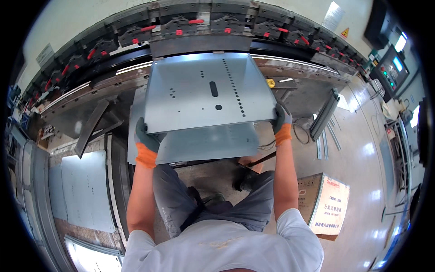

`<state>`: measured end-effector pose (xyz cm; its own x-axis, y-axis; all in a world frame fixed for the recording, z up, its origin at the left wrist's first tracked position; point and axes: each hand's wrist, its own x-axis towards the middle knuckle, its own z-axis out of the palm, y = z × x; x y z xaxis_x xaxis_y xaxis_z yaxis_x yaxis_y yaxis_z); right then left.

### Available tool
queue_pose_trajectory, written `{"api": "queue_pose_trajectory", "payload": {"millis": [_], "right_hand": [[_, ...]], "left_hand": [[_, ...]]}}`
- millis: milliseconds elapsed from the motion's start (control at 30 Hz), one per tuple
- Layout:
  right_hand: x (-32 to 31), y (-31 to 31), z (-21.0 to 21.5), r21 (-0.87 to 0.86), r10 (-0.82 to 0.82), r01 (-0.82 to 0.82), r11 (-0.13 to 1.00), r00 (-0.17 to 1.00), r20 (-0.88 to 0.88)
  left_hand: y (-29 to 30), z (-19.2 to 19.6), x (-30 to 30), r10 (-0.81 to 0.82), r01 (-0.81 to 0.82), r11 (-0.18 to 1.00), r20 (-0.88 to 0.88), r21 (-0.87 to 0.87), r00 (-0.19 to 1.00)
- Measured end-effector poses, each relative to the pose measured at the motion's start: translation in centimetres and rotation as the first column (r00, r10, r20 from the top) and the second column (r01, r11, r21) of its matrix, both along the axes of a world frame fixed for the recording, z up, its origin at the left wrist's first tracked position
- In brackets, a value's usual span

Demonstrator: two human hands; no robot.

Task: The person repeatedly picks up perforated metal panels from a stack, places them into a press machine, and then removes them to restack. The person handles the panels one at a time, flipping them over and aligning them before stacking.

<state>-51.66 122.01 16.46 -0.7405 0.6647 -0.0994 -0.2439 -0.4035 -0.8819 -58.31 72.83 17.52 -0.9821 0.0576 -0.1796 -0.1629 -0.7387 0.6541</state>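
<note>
A bare sheet metal panel (186, 81), punched with a row of small holes, a slot and a round hole, lies before me with its far edge at the press brake's tooling (201, 44). My left hand (147, 136), in a dark glove with an orange cuff, is closed on the panel's near left corner. On the near right corner my right hand (282, 119), gloved alike, also grips the edge. The fingers under the panel are hidden. Below it, and apart from its near edge, lies another flat metal sheet (204, 146).
Red-handled clamps (195, 21) line the machine's beam. A yellow tape measure (270, 83) rests right of the panel. Metal sheets (88, 190) lie at the left. A printed box (331, 206) and metal strips (333, 136) stand on the right floor, below a control panel (393, 70).
</note>
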Motion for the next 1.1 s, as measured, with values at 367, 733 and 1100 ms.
{"api": "queue_pose_trajectory", "payload": {"millis": [367, 733, 1100], "right_hand": [[-0.1, 0.2, -0.2, 0.022, 0.027, -0.026, 0.999, 0.999, -0.018], [0.2, 0.2, 0.3, -0.002, 0.087, -0.088, 0.996, 0.995, -0.057], [-0.6, 1.2, -1.1, 0.023, 0.034, -0.034, 0.999, 0.999, 0.002]], "left_hand": [[-0.1, 1.1, 0.4, 0.0, -0.001, 0.999, -0.035, -0.037, 0.999], [-0.1, 0.4, 0.2, 0.016, -0.018, 0.998, -0.043, -0.059, 0.999], [0.0, 0.6, 0.0, 0.03, -0.025, 0.995, 0.041, -0.101, 0.999]]}}
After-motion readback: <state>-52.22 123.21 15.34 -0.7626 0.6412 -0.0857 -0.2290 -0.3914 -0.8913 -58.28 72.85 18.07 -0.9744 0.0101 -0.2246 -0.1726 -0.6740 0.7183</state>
